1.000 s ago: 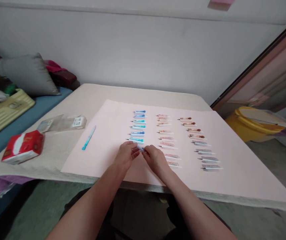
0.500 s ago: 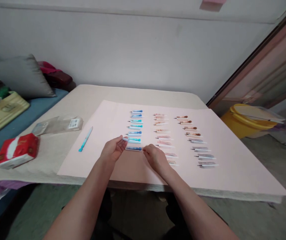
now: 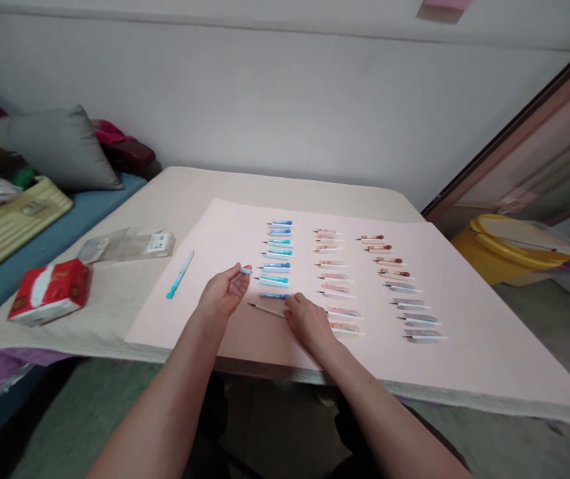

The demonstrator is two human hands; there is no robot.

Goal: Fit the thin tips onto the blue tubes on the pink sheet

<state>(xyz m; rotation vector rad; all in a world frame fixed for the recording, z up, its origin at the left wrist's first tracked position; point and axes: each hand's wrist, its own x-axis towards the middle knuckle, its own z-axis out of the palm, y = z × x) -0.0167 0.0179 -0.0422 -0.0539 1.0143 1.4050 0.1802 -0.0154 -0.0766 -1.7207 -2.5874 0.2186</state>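
My left hand (image 3: 223,294) hovers palm-up over the pink sheet (image 3: 215,313), pinching a small pale blue pen cap (image 3: 245,271) between thumb and fingertips. My right hand (image 3: 308,321) rests on the sheet with fingers curled on the end of a thin white pen refill (image 3: 265,309) that lies flat. Just behind the hands lies a column of blue pen parts (image 3: 275,256). Further right lie a column of pink parts (image 3: 332,276) and a column of brown and grey parts (image 3: 398,286).
A blue pen (image 3: 179,274) lies at the sheet's left edge on the beige table (image 3: 179,193). A clear packet (image 3: 126,245) and a red tissue pack (image 3: 48,291) lie further left. A grey cushion (image 3: 60,146) is at the far left, a yellow bin (image 3: 494,249) at the right.
The hands, joined on one small blue pen, have pulled apart. My left hand moved left and up with the cap; my right hand laid the blue barrel and thin refill down.
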